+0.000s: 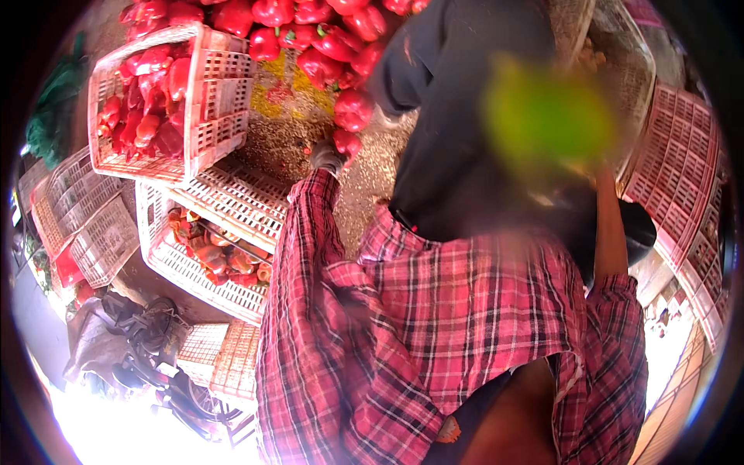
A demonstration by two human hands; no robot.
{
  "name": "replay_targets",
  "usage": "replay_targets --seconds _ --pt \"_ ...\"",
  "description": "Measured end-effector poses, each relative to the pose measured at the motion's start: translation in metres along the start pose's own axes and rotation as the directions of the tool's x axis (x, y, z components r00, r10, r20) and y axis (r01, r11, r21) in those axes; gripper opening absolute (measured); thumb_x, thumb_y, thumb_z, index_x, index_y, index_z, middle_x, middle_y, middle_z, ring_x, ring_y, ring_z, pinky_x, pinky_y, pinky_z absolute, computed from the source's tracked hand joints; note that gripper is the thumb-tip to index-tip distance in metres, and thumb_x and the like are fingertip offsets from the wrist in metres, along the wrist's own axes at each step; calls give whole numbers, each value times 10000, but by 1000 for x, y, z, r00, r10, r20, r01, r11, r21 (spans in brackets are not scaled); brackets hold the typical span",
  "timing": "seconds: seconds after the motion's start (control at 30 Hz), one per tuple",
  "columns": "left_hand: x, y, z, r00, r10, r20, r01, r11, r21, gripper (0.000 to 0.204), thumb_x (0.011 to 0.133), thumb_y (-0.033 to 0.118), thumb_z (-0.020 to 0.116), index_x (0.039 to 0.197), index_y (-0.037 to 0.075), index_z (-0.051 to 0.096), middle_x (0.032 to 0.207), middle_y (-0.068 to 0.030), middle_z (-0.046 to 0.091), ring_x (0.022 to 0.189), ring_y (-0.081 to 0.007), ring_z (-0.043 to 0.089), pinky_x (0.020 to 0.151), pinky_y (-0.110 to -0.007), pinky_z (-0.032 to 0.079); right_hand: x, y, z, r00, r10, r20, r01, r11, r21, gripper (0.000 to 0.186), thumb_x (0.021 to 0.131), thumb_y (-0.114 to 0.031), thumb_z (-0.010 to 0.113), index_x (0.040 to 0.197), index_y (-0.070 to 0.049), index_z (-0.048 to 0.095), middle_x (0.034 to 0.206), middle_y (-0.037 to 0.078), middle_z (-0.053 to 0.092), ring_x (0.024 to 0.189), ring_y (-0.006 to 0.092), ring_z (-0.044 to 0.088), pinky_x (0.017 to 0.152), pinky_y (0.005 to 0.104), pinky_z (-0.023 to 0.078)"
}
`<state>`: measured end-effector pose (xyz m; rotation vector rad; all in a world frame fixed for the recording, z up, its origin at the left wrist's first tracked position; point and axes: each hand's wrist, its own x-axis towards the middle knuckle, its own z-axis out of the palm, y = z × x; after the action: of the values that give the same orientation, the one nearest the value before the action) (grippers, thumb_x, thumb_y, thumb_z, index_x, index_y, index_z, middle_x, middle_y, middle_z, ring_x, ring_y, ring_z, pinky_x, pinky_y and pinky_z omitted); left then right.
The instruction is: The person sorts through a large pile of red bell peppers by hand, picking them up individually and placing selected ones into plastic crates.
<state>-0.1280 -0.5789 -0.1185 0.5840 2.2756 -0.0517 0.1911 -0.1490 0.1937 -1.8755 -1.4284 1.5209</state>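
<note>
So the left hand (pixel 328 158), in a grey glove, is at about 11 o'clock, right up against a red pepper (pixel 347 142). Can't tell if the fingers pinch it or just touch. Big pile of peppers (pixel 314 39) past it toward 12, crate (pixel 221 101) of red pieces at 10. Right forearm (pixel 611 229) at 3, hand and fingers lost near a green blur (pixel 546 112), I think.

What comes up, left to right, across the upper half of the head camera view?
Green material → pale crate of red peppers → gloved left hand → dark trousers → reddish crates at the far right.
</note>
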Motion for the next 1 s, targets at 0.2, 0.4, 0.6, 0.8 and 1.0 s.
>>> replay_targets --seconds 0.2,0.4,0.6,0.8,1.0 --pt "-23 -4 23 995 5 101 74 643 -762 733 652 430 801 1239 85 531 1085 -109 631 963 -293 620 830 -362 518 -12 -3 -8 999 21 -25 -20 1000 21 190 912 -280 562 908 -116 657 737 35 655 611 132 600 523 293 471" --pt "-57 -18 -14 978 -177 113 102 -69 -992 697 704 436 776 1240 72 519 1068 -90 626 933 -259 624 781 -346 533 -8 -17 -9 999 -31 27 29 997 77 214 923 -289 551 930 -103 654 740 40 655 603 132 598 516 291 465" --pt "-149 45 -244 874 -9 -485 -481 -138 -866 583 848 454 634 1245 56 480 1090 -63 581 952 -180 587 730 -328 519 -31 -64 8 971 -210 112 185 963 198 239 934 -299 540 952 -89 652 743 46 655 595 132 596 510 288 459" --pt "-249 235 -384 423 265 -867 -896 -22 -444 532 811 289 708 1197 -6 493 1056 -68 601 937 -157 576 840 -317 479 -139 -161 17 872 -385 301 318 915 249 264 946 -308 528 974 -75 649 747 52 656 587 133 594 503 286 453" --pt "-281 395 -380 218 576 -788 -958 -30 -287 647 690 335 821 1134 -13 504 980 -89 630 862 -164 611 783 -302 502 -170 -207 -24 737 -635 233 638 766 71 349 946 -325 522 955 -1 651 617 66 598 490 115 522 478 273 423"
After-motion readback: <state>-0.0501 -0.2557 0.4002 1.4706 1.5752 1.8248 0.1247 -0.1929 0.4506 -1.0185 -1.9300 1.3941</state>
